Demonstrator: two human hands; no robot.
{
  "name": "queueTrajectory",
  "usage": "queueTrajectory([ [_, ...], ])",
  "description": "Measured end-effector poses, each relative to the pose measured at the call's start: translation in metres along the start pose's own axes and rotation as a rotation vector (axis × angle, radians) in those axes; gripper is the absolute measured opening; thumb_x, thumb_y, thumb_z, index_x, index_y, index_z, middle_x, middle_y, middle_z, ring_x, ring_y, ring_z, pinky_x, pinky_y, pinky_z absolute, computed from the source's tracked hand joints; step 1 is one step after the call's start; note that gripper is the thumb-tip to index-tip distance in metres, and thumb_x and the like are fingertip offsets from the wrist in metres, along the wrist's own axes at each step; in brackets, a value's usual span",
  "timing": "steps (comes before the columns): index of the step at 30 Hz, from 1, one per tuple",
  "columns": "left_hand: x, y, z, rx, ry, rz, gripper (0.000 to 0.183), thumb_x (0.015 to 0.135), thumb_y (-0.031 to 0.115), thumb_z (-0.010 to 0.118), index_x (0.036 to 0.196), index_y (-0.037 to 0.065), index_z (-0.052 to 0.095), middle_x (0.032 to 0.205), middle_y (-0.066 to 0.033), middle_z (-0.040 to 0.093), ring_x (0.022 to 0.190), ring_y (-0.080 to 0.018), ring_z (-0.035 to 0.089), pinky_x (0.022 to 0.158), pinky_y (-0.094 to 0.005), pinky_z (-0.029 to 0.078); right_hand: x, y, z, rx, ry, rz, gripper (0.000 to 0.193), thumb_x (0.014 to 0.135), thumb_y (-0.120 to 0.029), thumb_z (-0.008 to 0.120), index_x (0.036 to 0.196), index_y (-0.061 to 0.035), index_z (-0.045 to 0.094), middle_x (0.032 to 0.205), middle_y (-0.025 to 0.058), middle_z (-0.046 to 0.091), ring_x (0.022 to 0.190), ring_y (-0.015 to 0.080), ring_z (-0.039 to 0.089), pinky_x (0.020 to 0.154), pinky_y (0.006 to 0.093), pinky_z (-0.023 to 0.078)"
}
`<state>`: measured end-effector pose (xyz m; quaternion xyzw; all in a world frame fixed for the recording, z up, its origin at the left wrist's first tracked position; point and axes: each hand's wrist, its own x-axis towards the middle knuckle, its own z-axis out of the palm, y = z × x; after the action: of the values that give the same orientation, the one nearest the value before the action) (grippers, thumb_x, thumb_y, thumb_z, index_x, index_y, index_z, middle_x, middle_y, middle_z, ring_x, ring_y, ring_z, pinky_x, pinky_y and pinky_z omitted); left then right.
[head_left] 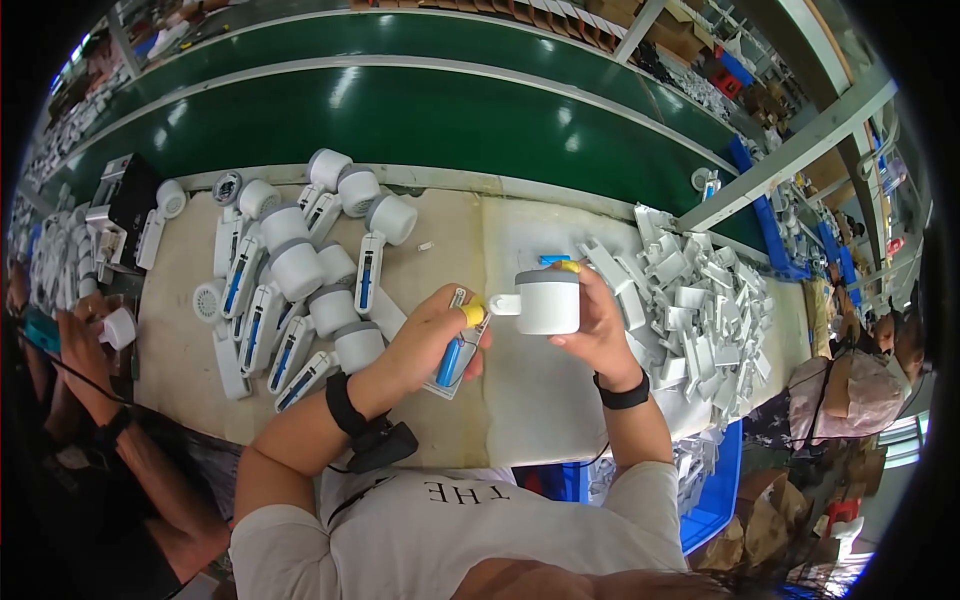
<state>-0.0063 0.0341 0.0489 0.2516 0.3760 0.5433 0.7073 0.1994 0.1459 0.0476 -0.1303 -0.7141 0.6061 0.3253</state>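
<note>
Between my two hands is a white device with a cup-shaped head (548, 308), grey along its upper rim, joined by a short neck to a slim handle. My left hand (425, 340) grips the handle, where a blue cylindrical battery (449, 362) and a thin wire show in the uncovered side. Fingers of my right hand (603, 335) close around the right side of the head, one on the top edge and the thumb below. Both hands have yellow finger covers. Left of my hands lies a heap of similar devices (290, 262), several with blue batteries showing.
Loose white plastic covers (695, 310) are piled on the right of the table (520, 400). A blue piece (553, 260) lies behind the held head. Beyond runs a green conveyor belt (430, 120). Below right stands a blue bin (715, 505). A co-worker's hand (85, 350) works at far left.
</note>
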Motion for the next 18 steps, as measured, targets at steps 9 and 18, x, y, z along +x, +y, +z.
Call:
queueTrajectory([
  [9, -0.001, -0.006, -0.001, 0.316, 0.049, 0.094, 0.011, 0.083, 0.008, 0.047, 0.091, 0.004, 0.041, 0.073, -0.0083, 0.056, 0.052, -0.0148, 0.054, 0.046, -0.0269, 0.043, 0.005, -0.016, -0.002, -0.12, -0.114, 0.021, 0.074, 0.068, -0.004, 0.072, 0.131, -0.0089, 0.034, 0.125, 0.0106, 0.043, 0.114, 0.0226, 0.046, 0.094, 0.037, 0.039],
  [18, 0.001, 0.001, 0.005, 1.082, 0.054, 0.289, 0.033, 0.067, 0.012, 0.063, 0.092, 0.0, 0.045, 0.063, -0.0104, 0.055, 0.053, -0.0187, 0.056, 0.049, -0.0302, 0.042, 0.027, -0.068, -0.001, -0.658, -0.297, -0.113, 0.057, 0.072, -0.016, 0.071, 0.122, -0.0041, 0.048, 0.11, 0.0143, 0.052, 0.094, 0.0245, 0.053, 0.076, 0.0312, 0.046],
])
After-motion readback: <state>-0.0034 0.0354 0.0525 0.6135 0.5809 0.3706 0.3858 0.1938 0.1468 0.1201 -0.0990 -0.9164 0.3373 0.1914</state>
